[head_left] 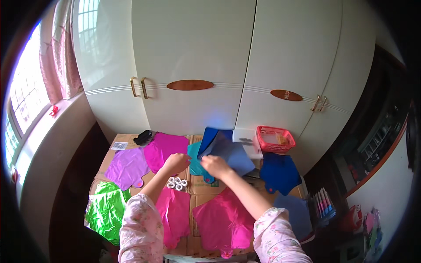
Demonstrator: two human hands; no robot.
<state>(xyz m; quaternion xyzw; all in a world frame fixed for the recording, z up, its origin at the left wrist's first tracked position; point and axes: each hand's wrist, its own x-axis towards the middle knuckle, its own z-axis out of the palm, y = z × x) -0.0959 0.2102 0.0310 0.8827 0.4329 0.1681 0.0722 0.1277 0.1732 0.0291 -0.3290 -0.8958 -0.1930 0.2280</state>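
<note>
Blue sheet [237, 160] is fanning out at one o'clock from the middle of a cardboard-covered table [202, 190], behind which a glossy white cabinet [193, 48] is standing at twelve o'clock. Daylight is entering through a barred window [30, 87] at ten o'clock, and a red lattice basket [263, 142] is sitting at two.

Thin, shiny sheets are lying flat around the cardboard: magenta [164, 147] at eleven, smooth lilac [125, 166] at ten, crinkled green foil [107, 210] between eight and nine, dark blue [280, 173] between two and three. Small white rings [178, 186] are clustering at six o'clock from the left hand [177, 162].

The right hand [215, 166] is pinching the blue sheet's near edge in a closed grip. The left hand's fingers are curling inward near a teal sheet [194, 153]; whether they are holding anything I cannot make out.
</note>
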